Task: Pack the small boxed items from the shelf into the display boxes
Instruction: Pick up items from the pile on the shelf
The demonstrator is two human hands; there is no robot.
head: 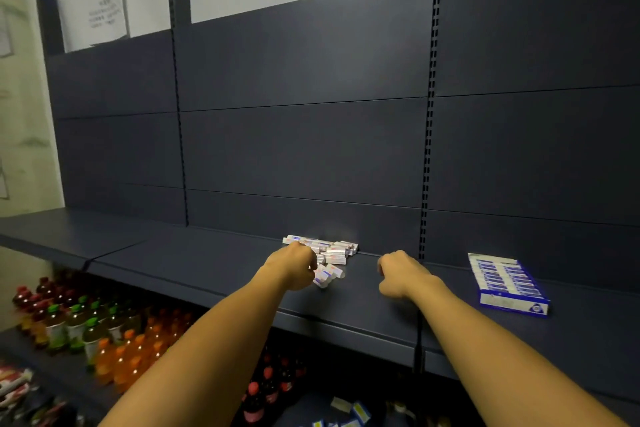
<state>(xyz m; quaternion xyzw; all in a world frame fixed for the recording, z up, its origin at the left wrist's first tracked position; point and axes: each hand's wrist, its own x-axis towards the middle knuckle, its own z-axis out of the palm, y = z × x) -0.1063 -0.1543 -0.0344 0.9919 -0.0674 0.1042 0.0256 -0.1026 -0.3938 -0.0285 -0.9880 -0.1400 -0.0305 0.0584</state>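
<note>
A loose pile of small white boxed items [332,250] lies on the dark shelf [207,263] against the back panel. My left hand [294,265] is at the pile's near left side, fingers curled round a few of the small boxes [325,277]. My right hand [398,274] hovers to the right of the pile, fingers curled, holding nothing I can see. A blue and white display box [507,282], filled with rows of the items, sits on the shelf further right.
The shelf's slotted uprights [426,184] stand behind my right hand. Below the shelf are rows of bottled drinks [90,329], and several more small boxes [349,412] lie on a lower shelf.
</note>
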